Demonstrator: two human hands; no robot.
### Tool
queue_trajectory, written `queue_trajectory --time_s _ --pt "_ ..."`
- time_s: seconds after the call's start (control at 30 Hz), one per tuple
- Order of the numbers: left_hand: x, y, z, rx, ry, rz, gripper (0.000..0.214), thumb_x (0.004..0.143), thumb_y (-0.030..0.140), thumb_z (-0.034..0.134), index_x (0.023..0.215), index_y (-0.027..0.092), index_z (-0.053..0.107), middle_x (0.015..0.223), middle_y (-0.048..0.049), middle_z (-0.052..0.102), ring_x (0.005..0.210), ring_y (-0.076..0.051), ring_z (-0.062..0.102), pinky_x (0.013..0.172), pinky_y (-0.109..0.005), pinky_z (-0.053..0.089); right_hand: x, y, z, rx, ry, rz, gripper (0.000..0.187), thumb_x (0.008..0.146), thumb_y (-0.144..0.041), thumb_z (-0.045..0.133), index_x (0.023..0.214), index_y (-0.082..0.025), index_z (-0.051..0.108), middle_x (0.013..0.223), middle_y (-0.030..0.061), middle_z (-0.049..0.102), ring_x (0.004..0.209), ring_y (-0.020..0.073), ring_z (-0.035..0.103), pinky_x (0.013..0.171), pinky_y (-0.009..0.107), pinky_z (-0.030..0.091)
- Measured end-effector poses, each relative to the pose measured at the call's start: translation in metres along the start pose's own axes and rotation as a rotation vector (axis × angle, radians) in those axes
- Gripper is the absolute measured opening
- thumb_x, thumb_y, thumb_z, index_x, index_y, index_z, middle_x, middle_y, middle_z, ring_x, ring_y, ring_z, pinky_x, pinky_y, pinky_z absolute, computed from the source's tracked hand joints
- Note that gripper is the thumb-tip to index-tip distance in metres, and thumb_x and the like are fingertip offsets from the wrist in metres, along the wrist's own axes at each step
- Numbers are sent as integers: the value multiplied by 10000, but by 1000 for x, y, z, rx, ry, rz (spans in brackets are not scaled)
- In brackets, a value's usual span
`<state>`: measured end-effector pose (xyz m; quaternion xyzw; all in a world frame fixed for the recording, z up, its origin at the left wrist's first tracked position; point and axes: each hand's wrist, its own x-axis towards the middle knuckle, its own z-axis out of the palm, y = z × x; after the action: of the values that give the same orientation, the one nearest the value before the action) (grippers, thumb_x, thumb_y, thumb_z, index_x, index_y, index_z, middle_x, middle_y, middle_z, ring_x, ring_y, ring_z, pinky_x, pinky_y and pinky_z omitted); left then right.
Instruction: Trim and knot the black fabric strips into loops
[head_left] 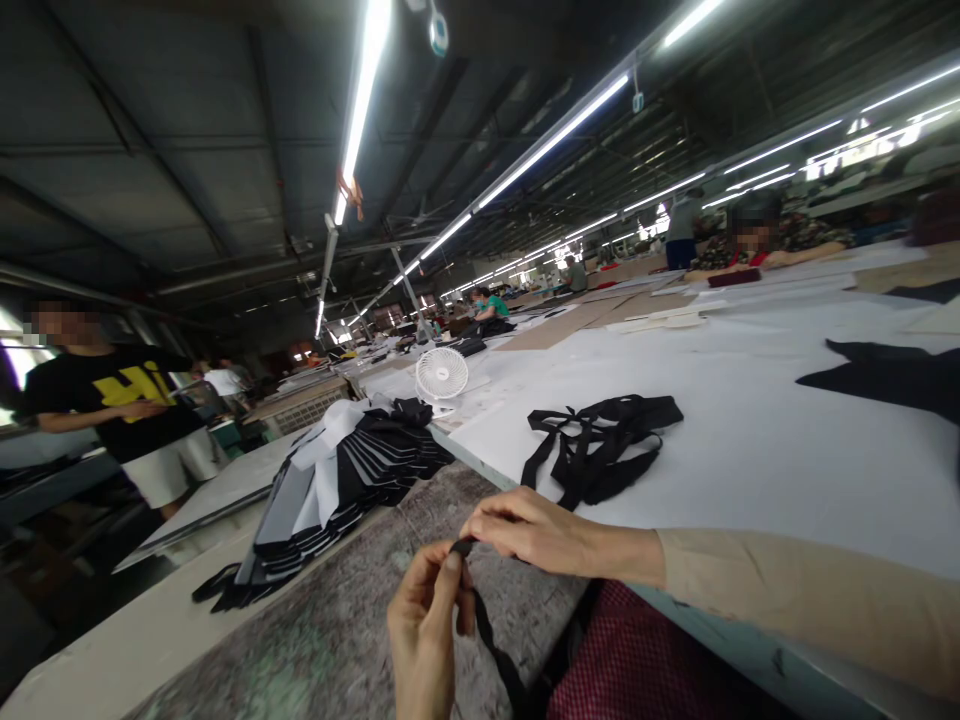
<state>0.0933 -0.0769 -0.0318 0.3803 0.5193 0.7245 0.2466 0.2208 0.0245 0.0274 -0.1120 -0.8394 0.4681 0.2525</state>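
Note:
A narrow black fabric strip (487,640) runs between my two hands, and one length hangs down below my fingers. My left hand (427,630) pinches it between thumb and fingers. Close by on the upper right, my right hand (529,530) has its fingertips closed on the same strip. Both hands are above a mottled grey surface (330,590). Just beyond my right hand, a loose tangle of black fabric strips (607,440) lies on the white-covered table (750,450).
Fanned black, grey and white fabric pieces (337,470) are stacked to the left. A small white fan (442,375) stands behind them. Black fabric (900,380) lies at the right. One person (112,400) stands at left; another person (780,240) leans over the table at far right.

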Motion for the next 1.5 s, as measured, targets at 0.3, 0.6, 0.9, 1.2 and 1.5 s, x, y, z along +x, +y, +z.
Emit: queue_trajectory --time_s 0.3,0.6,0.9,1.2,1.5 --pt "-2 1 0 -18 -91 -28 291 741 415 683 808 141 615 588 49 514 375 -16 393 375 -149 296 2 1 4 -127 110 -2 133 745 -209 598 791 -115 679 707 16 655 638 98 555 576 187 389" --pt "-5 3 3 19 -102 -83 313 755 461 634 792 160 557 559 60 494 339 -20 338 340 -153 236 3 11 4 -401 50 -141 206 707 -152 561 867 -123 687 702 39 677 606 124 575 582 216 389" --pt "-4 -5 12 484 202 212 262 753 430 597 787 172 626 531 22 552 478 -108 501 460 -192 391 -2 -1 7 -433 59 -48 169 719 -161 547 817 -115 677 659 30 625 592 114 517 572 220 344" --pt "-1 -12 -2 549 214 441 273 775 407 596 914 183 668 702 -29 657 594 -149 603 544 -227 465 -2 -10 1 -109 -18 121 188 785 -159 517 889 -115 668 588 -41 501 522 54 412 485 167 293" --pt "-11 -2 8 401 205 287 243 743 416 656 759 199 548 557 24 554 506 -117 519 497 -196 401 0 -6 7 -268 33 82 154 690 -92 535 801 -112 640 581 -25 532 516 68 434 512 180 314"
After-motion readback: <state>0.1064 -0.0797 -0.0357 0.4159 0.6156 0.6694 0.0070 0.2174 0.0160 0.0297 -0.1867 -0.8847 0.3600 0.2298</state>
